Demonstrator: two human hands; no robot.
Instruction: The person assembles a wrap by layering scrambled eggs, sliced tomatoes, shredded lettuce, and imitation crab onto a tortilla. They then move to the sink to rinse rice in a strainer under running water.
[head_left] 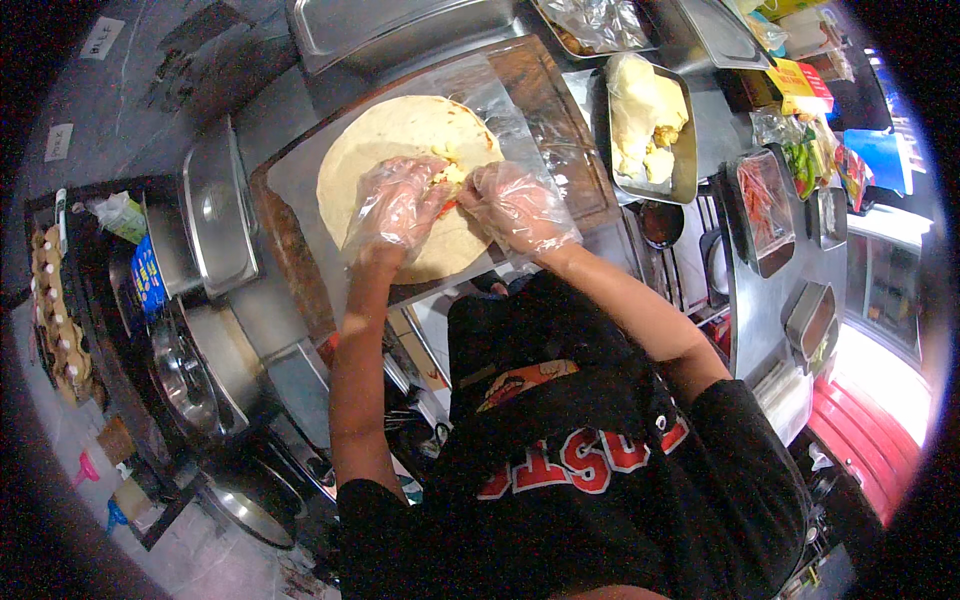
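Note:
A large round tortilla lies on a clear plastic sheet over a dark wooden board. Near its middle sits crumbly yellow filling, with a bit of something red below it. Both hands wear clear plastic gloves. My left hand rests on the tortilla at the left of the filling, its fingers bent in around it. From the right, my right hand has its fingers pressed together at the filling's edge. Whatever the fingertips pinch is hidden by the gloves and knuckles.
Beyond the board's right end stands a metal tray with a pale yellow mass. Farther right are a container of reddish strips and green peppers. Steel pans line the left, near an egg carton.

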